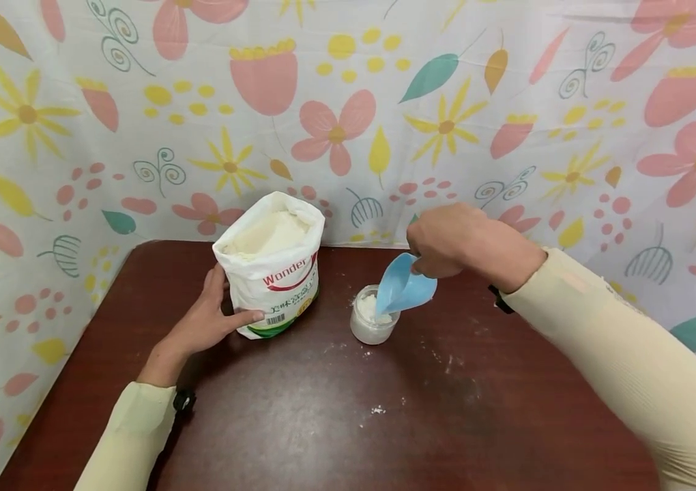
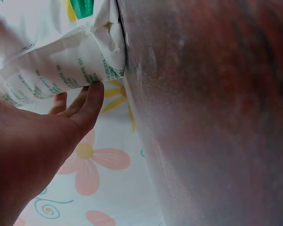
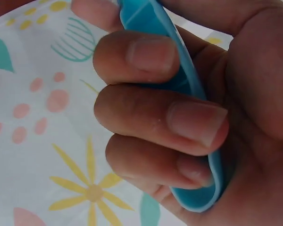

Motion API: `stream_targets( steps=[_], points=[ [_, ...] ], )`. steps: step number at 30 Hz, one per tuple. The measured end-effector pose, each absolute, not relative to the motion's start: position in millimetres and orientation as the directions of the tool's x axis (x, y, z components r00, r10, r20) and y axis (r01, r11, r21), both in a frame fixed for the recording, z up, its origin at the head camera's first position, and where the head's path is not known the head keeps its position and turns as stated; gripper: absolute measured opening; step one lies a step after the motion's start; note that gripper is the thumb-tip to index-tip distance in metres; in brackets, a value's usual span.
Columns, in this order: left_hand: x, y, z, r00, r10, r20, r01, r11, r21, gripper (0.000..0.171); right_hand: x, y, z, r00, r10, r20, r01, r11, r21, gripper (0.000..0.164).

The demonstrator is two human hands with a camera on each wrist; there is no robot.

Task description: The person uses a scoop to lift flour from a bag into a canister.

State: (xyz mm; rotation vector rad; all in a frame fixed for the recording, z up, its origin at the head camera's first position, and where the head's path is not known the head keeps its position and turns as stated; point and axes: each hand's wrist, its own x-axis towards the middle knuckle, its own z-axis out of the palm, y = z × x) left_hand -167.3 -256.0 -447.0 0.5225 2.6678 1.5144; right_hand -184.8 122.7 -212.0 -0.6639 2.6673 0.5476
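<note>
A white bag of flour (image 1: 283, 279), its top unfolded and filled with pale powder, stands upright on the table. My left hand (image 1: 205, 320) rests against the bag's left side, thumb extended across the front; in the left wrist view its nearly straight fingers (image 2: 90, 106) touch the printed side. My right hand (image 1: 446, 239) grips a light blue scoop (image 1: 407, 286), with several fingers curled over the handle (image 3: 200, 201) in the right wrist view. The scoop tilts down to the left, its tip at the mouth of a small clear jar (image 1: 372, 331) containing white powder.
The dark reddish-brown table (image 1: 299, 423) carries spilled powder (image 1: 377, 410) in front of the jar and faint smears to its right. A floral cloth (image 1: 336, 68) hangs directly behind the table and along its left side. The jar stands right of the bag.
</note>
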Motion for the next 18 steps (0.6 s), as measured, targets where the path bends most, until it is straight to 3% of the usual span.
stream_targets(
  steps=[18],
  points=[
    [-167.4, -254.8, -446.7, -0.939, 0.308, 0.155, 0.290, 0.461, 0.838, 0.124, -170.1, 160.4, -229.7, -0.811, -0.476, -0.340, -0.557, 0.807, 0.196, 0.017]
  ],
)
